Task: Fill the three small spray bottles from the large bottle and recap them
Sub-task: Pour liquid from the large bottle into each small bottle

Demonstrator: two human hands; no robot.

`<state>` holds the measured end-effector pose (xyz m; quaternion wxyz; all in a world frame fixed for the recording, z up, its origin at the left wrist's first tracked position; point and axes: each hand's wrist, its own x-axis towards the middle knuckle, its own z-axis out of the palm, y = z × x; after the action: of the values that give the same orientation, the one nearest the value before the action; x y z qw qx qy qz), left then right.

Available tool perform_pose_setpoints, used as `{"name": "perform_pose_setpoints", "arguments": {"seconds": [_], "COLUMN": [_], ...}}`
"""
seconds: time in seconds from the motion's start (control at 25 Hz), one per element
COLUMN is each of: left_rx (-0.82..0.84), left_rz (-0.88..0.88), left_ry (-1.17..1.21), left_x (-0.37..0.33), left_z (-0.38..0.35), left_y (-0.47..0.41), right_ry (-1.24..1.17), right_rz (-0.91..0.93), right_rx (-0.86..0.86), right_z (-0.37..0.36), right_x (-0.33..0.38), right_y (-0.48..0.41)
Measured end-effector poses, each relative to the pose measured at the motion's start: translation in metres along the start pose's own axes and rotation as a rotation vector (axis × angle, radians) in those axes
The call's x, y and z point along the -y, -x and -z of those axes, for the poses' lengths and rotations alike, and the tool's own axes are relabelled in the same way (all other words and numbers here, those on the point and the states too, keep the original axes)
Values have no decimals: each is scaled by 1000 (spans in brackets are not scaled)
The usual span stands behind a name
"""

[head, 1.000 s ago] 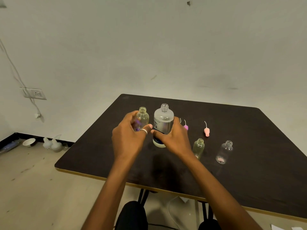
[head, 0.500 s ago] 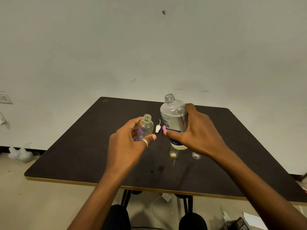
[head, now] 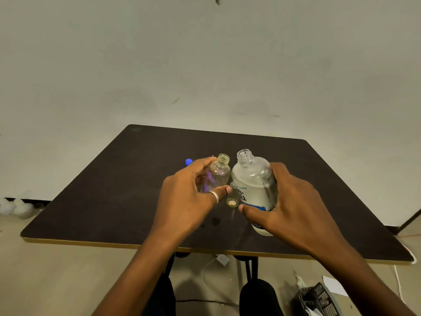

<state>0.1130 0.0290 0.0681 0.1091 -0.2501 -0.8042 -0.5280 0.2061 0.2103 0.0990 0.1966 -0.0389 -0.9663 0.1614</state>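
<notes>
Fingers point(head: 201, 162) of the left hand point(head: 186, 204) curl round a small bottle point(head: 219, 176), the thumb, which wears a silver ring point(head: 214, 196), pressed across its front. The right hand point(head: 293, 208) wraps the large bottle point(head: 251, 185) from the right side, thumb low across the front under the label and fingers behind. Both bottles are held over the middle of the dark table point(head: 109, 192), necks close together and uncapped.

The small bottle is clear, round-shouldered plastic with a threaded neck and a purple tint showing through its wall; whether it holds liquid cannot be told. The large bottle is frosted and rounded, with dark lettering and a blue band. It leans slightly left, its mouth toward the small bottle, and looks whitish inside, though no fill level can be read.

Between the two hands a second small bottle point(head: 232, 200) stands on the table, clear, with something pink at its base. A blue cap point(head: 188, 161) lies just behind the left fingers.

Both forearms reach forward from the near edge, wrists level, palms turned inward. The tabletop is matt with a pale edge strip and faint smudges near its middle. A black mesh basket point(head: 319, 299) sits on the floor at lower right.
</notes>
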Motion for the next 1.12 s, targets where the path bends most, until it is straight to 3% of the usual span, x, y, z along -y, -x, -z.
{"name": "perform_pose_setpoints", "arguments": {"seconds": [0.32, 1.12], "left_rx": [51, 102], "left_rz": [-12, 15], "left_ry": [19, -68], "left_x": [-10, -13], "left_z": [-6, -6], "left_y": [6, 6], "right_ry": [52, 203], "right_rz": [-33, -43], "right_rx": [-101, -54], "right_z": [7, 19], "right_x": [-8, -12], "right_y": [13, 23]}}
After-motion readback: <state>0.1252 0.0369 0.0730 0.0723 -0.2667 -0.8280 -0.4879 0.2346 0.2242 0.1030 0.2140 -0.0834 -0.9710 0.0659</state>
